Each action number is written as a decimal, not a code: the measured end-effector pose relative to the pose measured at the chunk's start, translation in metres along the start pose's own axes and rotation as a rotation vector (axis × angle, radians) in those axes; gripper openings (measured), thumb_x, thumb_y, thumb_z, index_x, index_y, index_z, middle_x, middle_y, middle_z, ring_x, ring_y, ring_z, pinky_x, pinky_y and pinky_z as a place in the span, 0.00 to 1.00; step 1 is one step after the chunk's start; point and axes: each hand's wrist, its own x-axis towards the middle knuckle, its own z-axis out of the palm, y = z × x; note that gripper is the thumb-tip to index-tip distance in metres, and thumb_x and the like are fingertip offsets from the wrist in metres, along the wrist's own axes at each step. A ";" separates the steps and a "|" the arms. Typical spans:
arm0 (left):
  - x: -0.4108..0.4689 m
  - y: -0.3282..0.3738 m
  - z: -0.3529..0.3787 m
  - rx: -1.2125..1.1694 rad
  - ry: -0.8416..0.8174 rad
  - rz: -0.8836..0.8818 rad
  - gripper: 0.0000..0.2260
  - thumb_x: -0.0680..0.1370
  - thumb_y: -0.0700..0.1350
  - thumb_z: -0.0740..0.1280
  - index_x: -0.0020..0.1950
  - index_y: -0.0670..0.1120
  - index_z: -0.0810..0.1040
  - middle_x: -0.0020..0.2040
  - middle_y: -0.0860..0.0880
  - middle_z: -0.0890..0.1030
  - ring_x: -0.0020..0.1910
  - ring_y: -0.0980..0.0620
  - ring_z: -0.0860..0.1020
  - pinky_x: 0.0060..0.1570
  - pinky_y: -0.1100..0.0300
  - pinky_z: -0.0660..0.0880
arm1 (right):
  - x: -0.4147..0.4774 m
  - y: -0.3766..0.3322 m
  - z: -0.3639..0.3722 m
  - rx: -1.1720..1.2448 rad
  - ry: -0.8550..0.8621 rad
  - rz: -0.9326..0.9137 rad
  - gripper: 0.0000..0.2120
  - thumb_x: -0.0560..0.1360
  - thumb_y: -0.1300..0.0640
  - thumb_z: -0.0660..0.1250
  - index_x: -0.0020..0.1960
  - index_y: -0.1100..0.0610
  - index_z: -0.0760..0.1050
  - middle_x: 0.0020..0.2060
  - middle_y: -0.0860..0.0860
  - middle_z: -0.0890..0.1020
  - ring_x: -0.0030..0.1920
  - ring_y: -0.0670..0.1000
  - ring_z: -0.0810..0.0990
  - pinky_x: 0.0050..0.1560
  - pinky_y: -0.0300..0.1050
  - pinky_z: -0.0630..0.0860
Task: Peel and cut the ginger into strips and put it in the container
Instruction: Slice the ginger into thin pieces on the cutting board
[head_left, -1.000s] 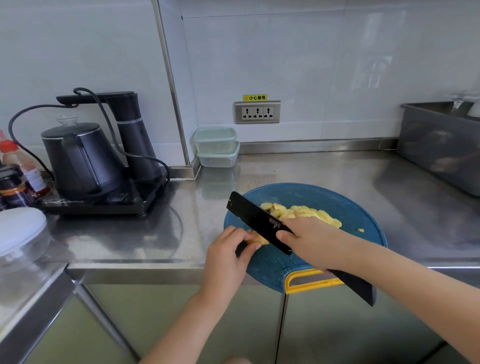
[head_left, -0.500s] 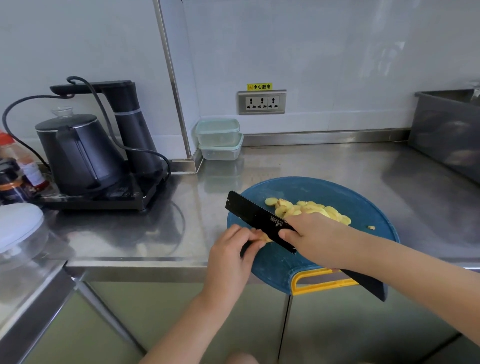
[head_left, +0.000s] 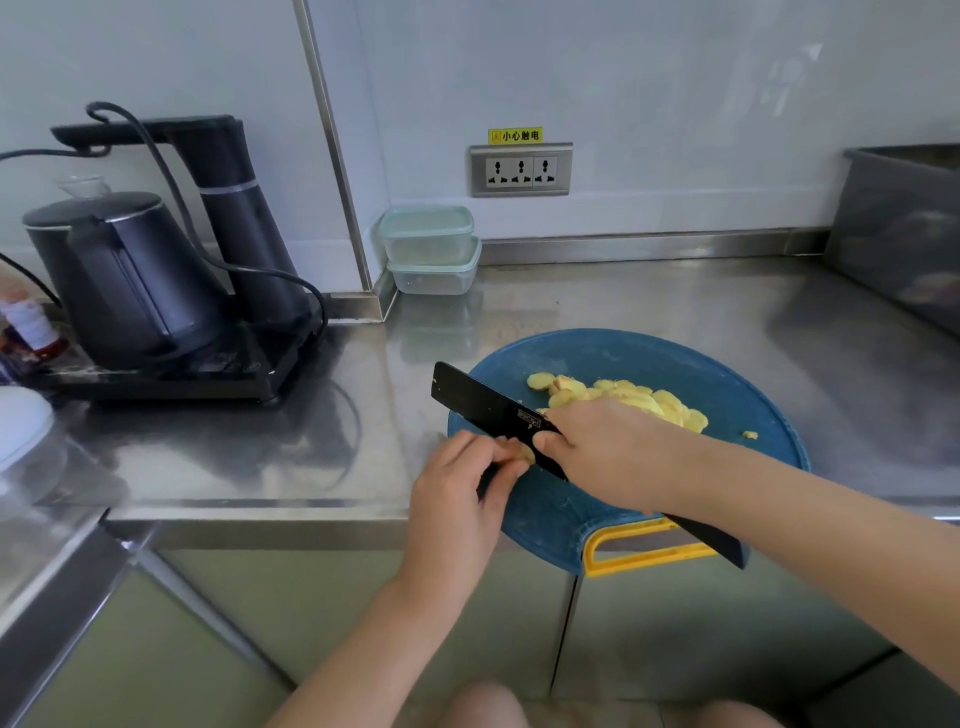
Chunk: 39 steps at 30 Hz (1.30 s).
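1. Ginger stub (head_left: 523, 453): a small pale piece at the 9 o'clock edge of the cutting board (head_left: 675, 358). It is mostly hidden by fingertips and the blade, so its shape cannot be made out.
2. Left hand (head_left: 457, 493): the fingers curl down and pinch the ginger stub against the board, tight beside the blade.
3. Knife (head_left: 488, 405): black. The blade points to 10 o'clock and its tip projects past the board rim over the bench (head_left: 649, 296). Where the edge meets the stub is covered.
4. Right hand (head_left: 608, 452): it is closed round the knife at mid-length. The black rear end emerges from under the forearm at 4 o'clock.
5. Ginger slices (head_left: 639, 397): a pale yellow pile near the board centre, its near side covered by the right hand. One scrap (head_left: 749, 434) lies apart at 3 o'clock.
6. The cutting board is blue and round and sits at the bench front edge. Its yellow handle (head_left: 639, 562) overhangs that edge at 6 o'clock.
7. Bare steel bench shows from the board's 12 o'clock rim to the wall, and from 9 o'clock to the kettle base.
8. Containers (head_left: 428, 249): two lidded tubs, stacked, in the wall corner at 11 o'clock, well apart from the board.
9. Kettle (head_left: 119, 270): black, at 10 o'clock. The grey bin (head_left: 904, 234) at 2 o'clock is cut off by the frame edge.
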 end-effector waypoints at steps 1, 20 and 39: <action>0.000 0.000 0.000 0.008 0.002 0.001 0.09 0.75 0.50 0.65 0.44 0.47 0.81 0.42 0.55 0.79 0.44 0.58 0.78 0.45 0.64 0.74 | 0.001 0.000 0.000 0.033 -0.001 0.003 0.16 0.83 0.52 0.50 0.52 0.60 0.73 0.37 0.50 0.72 0.40 0.51 0.72 0.41 0.44 0.69; -0.003 0.001 0.006 -0.004 0.052 -0.014 0.02 0.73 0.41 0.71 0.44 0.45 0.82 0.42 0.53 0.80 0.45 0.59 0.78 0.46 0.67 0.74 | -0.007 0.004 0.006 0.075 0.009 0.061 0.14 0.83 0.52 0.49 0.47 0.57 0.68 0.36 0.50 0.71 0.42 0.53 0.73 0.42 0.46 0.69; -0.005 0.000 0.003 -0.053 0.033 -0.024 0.04 0.75 0.45 0.70 0.45 0.45 0.81 0.44 0.54 0.80 0.50 0.62 0.78 0.51 0.68 0.74 | -0.011 0.024 -0.015 0.185 -0.057 0.247 0.08 0.82 0.51 0.56 0.49 0.55 0.70 0.32 0.54 0.75 0.20 0.50 0.73 0.21 0.39 0.70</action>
